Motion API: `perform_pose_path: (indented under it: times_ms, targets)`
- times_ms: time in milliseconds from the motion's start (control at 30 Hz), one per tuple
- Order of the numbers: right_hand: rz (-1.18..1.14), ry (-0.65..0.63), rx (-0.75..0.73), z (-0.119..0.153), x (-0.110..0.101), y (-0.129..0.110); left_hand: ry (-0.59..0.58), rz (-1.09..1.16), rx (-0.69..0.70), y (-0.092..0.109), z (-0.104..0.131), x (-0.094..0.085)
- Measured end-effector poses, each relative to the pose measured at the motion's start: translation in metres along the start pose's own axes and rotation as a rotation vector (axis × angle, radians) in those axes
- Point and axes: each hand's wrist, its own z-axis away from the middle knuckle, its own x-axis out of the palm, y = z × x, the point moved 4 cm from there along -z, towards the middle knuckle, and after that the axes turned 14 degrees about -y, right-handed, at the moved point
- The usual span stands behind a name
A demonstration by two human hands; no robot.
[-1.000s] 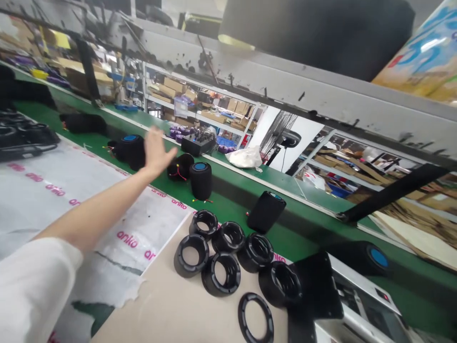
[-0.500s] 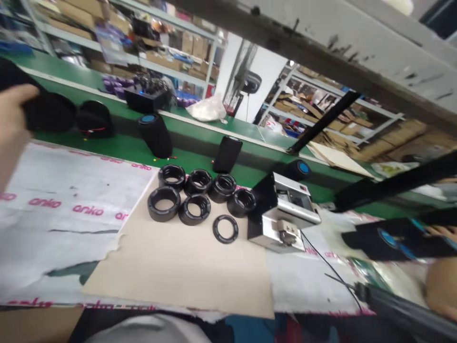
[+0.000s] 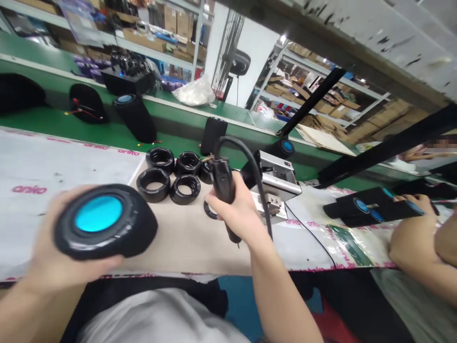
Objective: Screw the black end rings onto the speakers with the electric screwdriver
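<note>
My left hand (image 3: 60, 238) is wrapped round a black cylindrical speaker (image 3: 137, 228), whose blue round end is turned up toward me. My right hand (image 3: 237, 205) grips a black corded power tool (image 3: 223, 183) over the beige board (image 3: 193, 245); its cable loops up and down beside my wrist. Several black rings (image 3: 153, 185) stand in two rows at the board's back edge. A flat black ring (image 3: 210, 209) lies partly hidden behind my right hand. Right of that hand is a silver and black metal device (image 3: 280, 174).
Black speakers (image 3: 135, 116) stand along the green conveyor (image 3: 171, 136) behind the table. At the right, another person's hand (image 3: 416, 202) touches more black speakers (image 3: 352, 207). A black slanting post (image 3: 314, 102) rises at the back. A dark cable (image 3: 310, 233) crosses the white sheet.
My left hand has come in from the far left with the speaker, its blue end now showing. My right hand has come into view holding the tool, which was at the lower right.
</note>
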Motion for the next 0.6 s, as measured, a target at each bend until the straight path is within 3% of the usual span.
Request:
perform_pose_path:
  times_ms: [133,233,400,600]
  targets:
    - [0.139,-0.017,0.069,-0.004,-0.005,0.014,0.118,0.136,-0.179,0.001,0.023,0.047]
    - [0.226,-0.050,0.167,0.008,-0.009,0.031,0.102,0.185,-0.182,0.004,0.024,0.063]
    - [0.336,-0.139,0.263,0.020,0.004,0.055,-0.078,0.133,-0.104,0.006,0.016,0.052]
    - [0.282,-0.169,0.259,0.028,0.017,0.062,-0.205,0.112,-0.021,0.012,0.014,0.046]
